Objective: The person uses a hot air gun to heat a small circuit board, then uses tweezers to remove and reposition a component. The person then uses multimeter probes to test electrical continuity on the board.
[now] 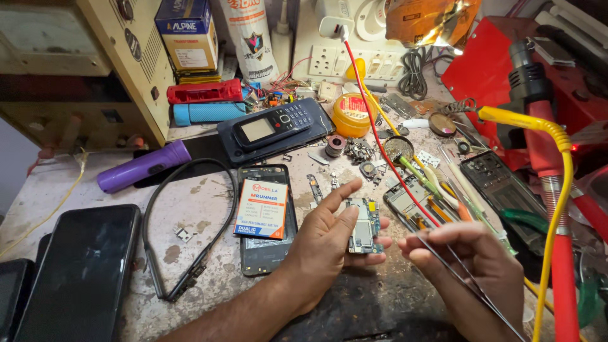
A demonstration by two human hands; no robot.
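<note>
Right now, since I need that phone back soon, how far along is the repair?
Done: the phone lies opened, its battery loose on top. In hand: the left hand holds the circuit board, the right hand holds tweezers. Left: the board is not yet back in.

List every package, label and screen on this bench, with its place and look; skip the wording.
Cardboard box: back left, upright, blue top, cream sides.
Battery pack: centre, on an opened phone, flat white rectangle with orange edge.
Keypad phone: behind it, black, small pale screen.
Smartphone: front left, dark blank screen.
</note>
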